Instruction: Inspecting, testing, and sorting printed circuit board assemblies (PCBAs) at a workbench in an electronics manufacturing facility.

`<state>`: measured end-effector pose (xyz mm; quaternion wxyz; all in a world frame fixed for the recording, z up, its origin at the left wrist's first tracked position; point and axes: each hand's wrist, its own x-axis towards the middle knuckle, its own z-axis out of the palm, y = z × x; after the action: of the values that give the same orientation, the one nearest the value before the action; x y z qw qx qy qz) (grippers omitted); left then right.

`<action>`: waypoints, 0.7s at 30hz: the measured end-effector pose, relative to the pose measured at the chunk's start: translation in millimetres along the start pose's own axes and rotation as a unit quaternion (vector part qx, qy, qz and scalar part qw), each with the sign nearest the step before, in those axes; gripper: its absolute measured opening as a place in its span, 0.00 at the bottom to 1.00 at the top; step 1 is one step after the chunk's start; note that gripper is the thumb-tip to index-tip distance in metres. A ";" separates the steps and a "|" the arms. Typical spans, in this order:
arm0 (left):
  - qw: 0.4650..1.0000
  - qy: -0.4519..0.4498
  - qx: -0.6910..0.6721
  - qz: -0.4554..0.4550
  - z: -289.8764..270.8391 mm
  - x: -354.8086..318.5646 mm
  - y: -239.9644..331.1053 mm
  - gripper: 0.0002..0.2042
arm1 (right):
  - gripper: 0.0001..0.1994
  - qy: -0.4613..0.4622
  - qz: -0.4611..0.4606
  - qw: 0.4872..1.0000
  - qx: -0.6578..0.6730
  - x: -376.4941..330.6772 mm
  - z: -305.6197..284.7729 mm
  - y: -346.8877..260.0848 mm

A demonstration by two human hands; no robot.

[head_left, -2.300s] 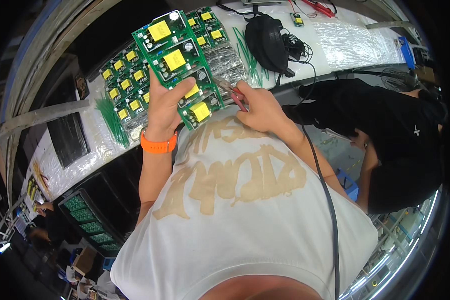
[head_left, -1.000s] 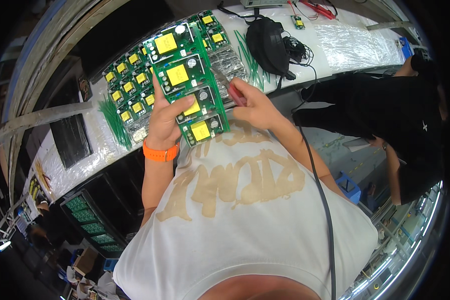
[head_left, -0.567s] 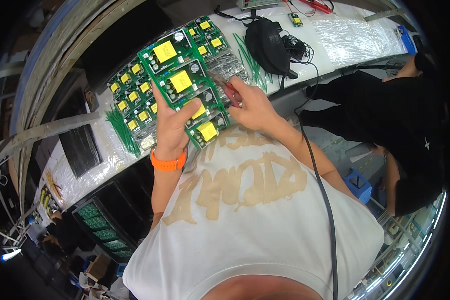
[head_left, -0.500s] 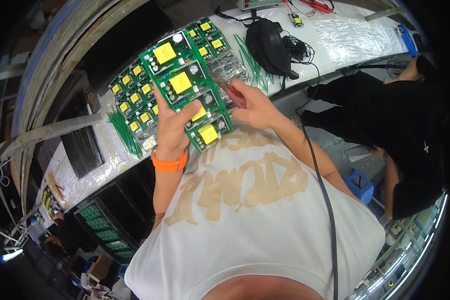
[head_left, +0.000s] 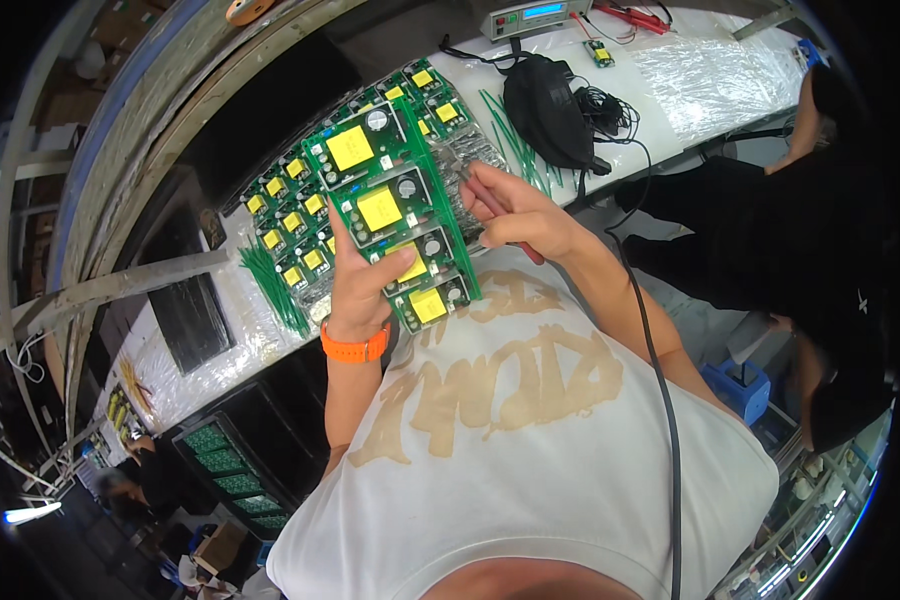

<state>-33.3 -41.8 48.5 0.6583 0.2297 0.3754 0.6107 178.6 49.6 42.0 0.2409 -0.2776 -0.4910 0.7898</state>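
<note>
My left hand (head_left: 362,282) grips a long green circuit board panel (head_left: 378,210), its thumb across the front near the lower end. The panel is tilted up and carries a row of yellow transformers and grey capacitors. My right hand (head_left: 522,214) is closed around red-handled pliers (head_left: 486,192). Their metal jaws point toward the panel's right edge, near its upper part. Whether the jaws touch the board is too small to tell. Behind the panel, several smaller boards with yellow transformers (head_left: 292,221) lie in rows on the bench.
Green strips (head_left: 275,290) lie on both sides of the boards. A black pouch (head_left: 550,112) and coiled cable (head_left: 602,108) sit to the right, near a meter (head_left: 535,15). A black cable (head_left: 660,400) runs down over my shirt. Another person in black (head_left: 770,240) is at the right.
The whole view has shifted, so the bench appears lower and further right. The panel has turned, showing more of its right edge. The pliers now point more upward, with both hands keeping their holds.
</note>
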 end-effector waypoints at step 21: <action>1.000 0.012 0.016 -0.014 6.3 -6.8 2.3 0.47 | 0.16 0.034 -0.017 0.997 -0.062 4.2 -3.2 17.2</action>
<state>-29.7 -47.1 55.6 0.6581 0.2272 0.3961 0.5987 175.8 47.5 24.4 0.2527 -0.3105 -0.5352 0.7438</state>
